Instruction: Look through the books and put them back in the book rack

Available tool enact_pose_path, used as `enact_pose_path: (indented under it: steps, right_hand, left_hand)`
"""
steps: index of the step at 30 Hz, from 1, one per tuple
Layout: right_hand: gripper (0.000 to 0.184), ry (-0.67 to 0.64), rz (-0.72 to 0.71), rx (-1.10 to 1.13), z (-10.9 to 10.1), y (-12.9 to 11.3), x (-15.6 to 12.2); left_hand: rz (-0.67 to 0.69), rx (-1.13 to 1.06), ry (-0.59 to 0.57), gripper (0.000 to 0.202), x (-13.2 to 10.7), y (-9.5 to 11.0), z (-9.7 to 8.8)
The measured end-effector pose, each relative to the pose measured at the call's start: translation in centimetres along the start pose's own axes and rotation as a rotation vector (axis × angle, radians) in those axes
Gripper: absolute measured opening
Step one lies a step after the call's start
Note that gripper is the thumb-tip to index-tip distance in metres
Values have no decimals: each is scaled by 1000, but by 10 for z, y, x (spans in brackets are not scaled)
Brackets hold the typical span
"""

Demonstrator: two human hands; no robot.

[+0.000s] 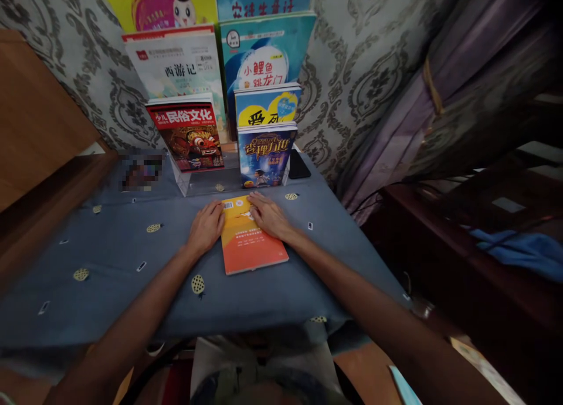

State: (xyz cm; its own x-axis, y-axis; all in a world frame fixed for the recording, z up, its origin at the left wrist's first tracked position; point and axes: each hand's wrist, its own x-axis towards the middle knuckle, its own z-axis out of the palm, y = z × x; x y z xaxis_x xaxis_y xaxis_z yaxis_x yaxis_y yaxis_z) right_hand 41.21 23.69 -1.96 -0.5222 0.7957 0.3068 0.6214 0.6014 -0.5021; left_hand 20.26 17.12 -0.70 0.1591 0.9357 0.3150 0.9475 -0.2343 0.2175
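A thin orange and yellow book (255, 249) lies flat on the table, with a barcode in its far left corner. My left hand (207, 224) is closed against the far part of its left edge, fingers held together. Over the far right part of the cover rests my right hand (269, 216), its fingers bent on the book near the far edge. Between them, my hands grip the book from both sides. Parts of my fingertips are hard to make out.
Behind the book, a clear stand (206, 182) holds several books, including a red one (189, 135) and a dark blue one (266, 159). A black phone-like slab (299, 164) lies beside it. Patterned blue cloth (118, 241) covers the table; a purple curtain (396, 94) hangs right.
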Motion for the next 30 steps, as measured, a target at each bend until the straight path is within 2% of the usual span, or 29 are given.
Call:
enact_pose_path:
  steps: [4, 9, 16, 20, 22, 25, 27, 28, 30]
  right_hand:
    - [45, 16, -7, -8, 1, -3, -9]
    - [45, 12, 9, -14, -2, -15, -33]
    - [45, 26, 3, -17, -5, -32, -69]
    - [47, 19, -7, -5, -7, -39, -91]
    - [47, 20, -3, 9, -9, -42, -101]
    - [46, 19, 18, 27, -11, -46, -112]
    - [46, 11, 26, 41, -12, -48, -117]
    - [46, 11, 26, 51, -12, -49, -120]
    - [44, 16, 15, 76, -14, -49, -124]
  left_hand:
    - [36, -19, -19, 38, -5, 2, -2]
    - [68, -17, -23, 39, -23, 8, -5]
    - [99, -53, -21, 40, -57, 21, -10]
    - [122, -91, -81, 44, -84, 21, -18]
    - [177, -120, -180, 55, -101, 19, -28]
    - [374, -159, -380, 102, -126, 18, -47]
    - [458, -154, -450, 124, -139, 22, -56]
    - [470, -136, -465, 127, -145, 25, -58]
    - [452, -82, -457, 121, -152, 32, -55]
